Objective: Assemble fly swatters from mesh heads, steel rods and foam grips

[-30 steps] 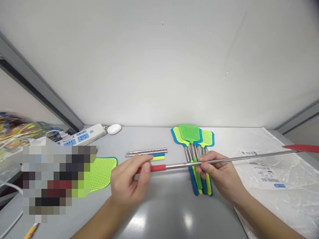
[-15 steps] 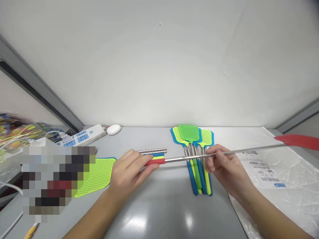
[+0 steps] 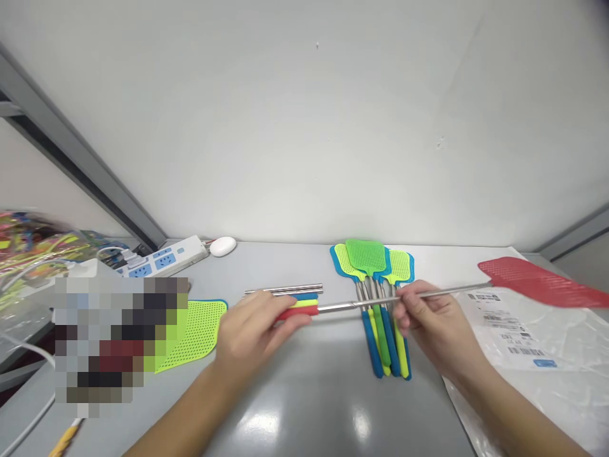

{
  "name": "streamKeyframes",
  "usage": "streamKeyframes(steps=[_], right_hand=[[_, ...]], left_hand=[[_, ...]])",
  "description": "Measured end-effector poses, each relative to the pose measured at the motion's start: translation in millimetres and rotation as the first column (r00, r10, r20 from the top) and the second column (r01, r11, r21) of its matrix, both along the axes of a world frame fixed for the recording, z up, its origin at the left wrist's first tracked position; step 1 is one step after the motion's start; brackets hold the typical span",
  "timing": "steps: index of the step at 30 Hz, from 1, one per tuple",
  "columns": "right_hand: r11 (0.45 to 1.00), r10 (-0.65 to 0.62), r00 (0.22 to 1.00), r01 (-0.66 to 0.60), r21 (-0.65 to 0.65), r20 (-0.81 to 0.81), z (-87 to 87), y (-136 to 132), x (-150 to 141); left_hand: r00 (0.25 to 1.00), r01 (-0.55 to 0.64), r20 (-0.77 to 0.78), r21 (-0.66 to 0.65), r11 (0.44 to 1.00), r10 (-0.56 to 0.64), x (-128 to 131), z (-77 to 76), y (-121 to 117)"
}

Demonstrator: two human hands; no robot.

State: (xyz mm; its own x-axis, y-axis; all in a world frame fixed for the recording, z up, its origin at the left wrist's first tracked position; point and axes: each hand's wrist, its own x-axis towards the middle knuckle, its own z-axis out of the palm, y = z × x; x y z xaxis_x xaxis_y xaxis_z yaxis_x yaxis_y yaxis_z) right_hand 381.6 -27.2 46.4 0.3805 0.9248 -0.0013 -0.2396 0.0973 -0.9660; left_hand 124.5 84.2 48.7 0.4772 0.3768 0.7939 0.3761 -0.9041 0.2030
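A red fly swatter (image 3: 352, 305) with a thin metal telescopic rod stretches level across the view. My left hand (image 3: 250, 330) is closed round its red handle (image 3: 304, 310). My right hand (image 3: 435, 320) pinches the rod between thumb and fingers, nearer the red mesh head (image 3: 533, 279), which is tilted at the right. Beneath the rod lies a pile of fly swatters (image 3: 368, 257) with green, yellow and blue heads and handles. Behind my left hand are metal rods (image 3: 297, 289) and blue and yellow handles (image 3: 307, 297), partly hidden.
Yellow-green mesh heads (image 3: 200, 330) lie at the left beside a blurred-out patch. A power strip (image 3: 164, 257) with cables and a white oval device (image 3: 222, 246) stand near the wall. Plastic packaging (image 3: 518, 355) with a label covers the right side. Filled clear bags (image 3: 42, 244) are at far left.
The swatter's red head has come left toward my hands and turned to show its mesh face. Less rod shows between handle and head. My right hand has shifted slightly right along the rod.
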Motion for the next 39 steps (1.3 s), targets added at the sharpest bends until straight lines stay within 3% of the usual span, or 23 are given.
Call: streamKeyframes(steps=[3,6,12,17,21,25,30,35,39], right_hand=[[0.994,0.104,0.994,-0.103,-0.033,0.038,-4.9,-7.3,-15.4],[0.996,0.090,0.994,-0.089,-0.033,0.054,-7.3,-10.3,-21.4],[0.996,0.084,0.996,-0.084,0.006,-0.008,-0.5,-3.3,-2.8],[0.981,-0.129,0.961,0.160,0.110,-0.246,13.7,7.5,25.7],[0.947,-0.278,0.931,0.307,0.093,-0.236,14.6,13.3,30.3],[0.933,-0.305,0.928,0.336,0.128,-0.214,14.2,12.8,25.1],[0.854,-0.434,0.859,0.489,0.180,-0.271,18.4,12.0,31.3],[0.844,-0.482,0.843,0.520,0.131,-0.238,13.5,16.7,33.1],[0.855,-0.469,0.866,0.494,0.154,-0.175,8.8,13.1,14.4]], left_hand=[[0.994,0.092,-0.050,-0.042,0.995,-0.094,12.1,0.6,-16.2],[0.991,0.125,-0.047,-0.069,0.990,-0.128,19.2,0.7,-23.7],[0.992,0.101,-0.080,-0.006,0.995,-0.101,12.9,-6.6,-7.1],[0.999,0.023,-0.048,0.036,0.999,-0.022,-2.0,-5.9,14.0],[0.997,-0.007,-0.072,0.085,0.996,0.013,-9.1,-1.2,20.1],[0.995,0.020,-0.103,0.104,0.994,-0.009,-11.2,-1.1,18.9],[0.991,0.030,-0.136,0.115,0.993,-0.015,-12.1,-3.0,19.1],[0.993,-0.034,-0.107,0.090,0.995,0.044,-14.3,-3.4,20.7],[0.994,-0.025,-0.108,0.072,0.997,0.032,-4.1,-5.0,8.3]])
